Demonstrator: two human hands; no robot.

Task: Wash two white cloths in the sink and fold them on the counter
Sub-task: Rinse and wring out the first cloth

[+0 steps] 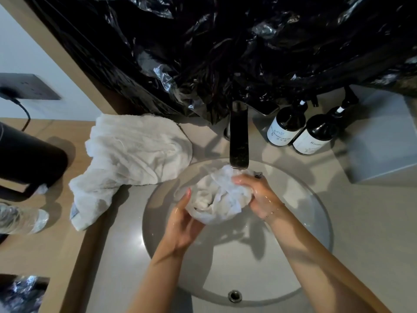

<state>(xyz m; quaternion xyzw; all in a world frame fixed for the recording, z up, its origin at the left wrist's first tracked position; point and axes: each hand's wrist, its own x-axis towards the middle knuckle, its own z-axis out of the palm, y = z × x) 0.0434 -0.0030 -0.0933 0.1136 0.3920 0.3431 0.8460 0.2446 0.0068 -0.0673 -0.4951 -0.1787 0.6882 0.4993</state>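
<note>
Looking down from the head view, the bunched cloth (pixel 220 197) sits between both hands, held above the sink (pixel 311 222) and just under the mouth of the faucet (pixel 238 141), which stands at the far rim of the basin. The left hand (pixel 184 224) cups the cloth's near left side, its fingers curled up around the wad with a fingertip showing at the upper left edge. The right hand (pixel 255 190) wraps the far right side, fingers bent over the top of the bundle, close under the spout. So each hand grips the same cloth, one from either end, and neither is nearer than the other.

Crumpled as it is, the wad has no clear long axis; at most it runs loosely from near left to far right, along the line between the two palms. Whether water is running I cannot tell for certain, though the skin looks wet.

What the coming move turns on, in my judgement, is the second cloth (pixel 133 159): it lies heaped on the counter (pixel 372 233) to the far left of the basin, one corner trailing toward the near left, touching the sink's rim. It lies well nearer the left hand, which would have to let go of the bundle and reach left and away to fetch it.
</note>
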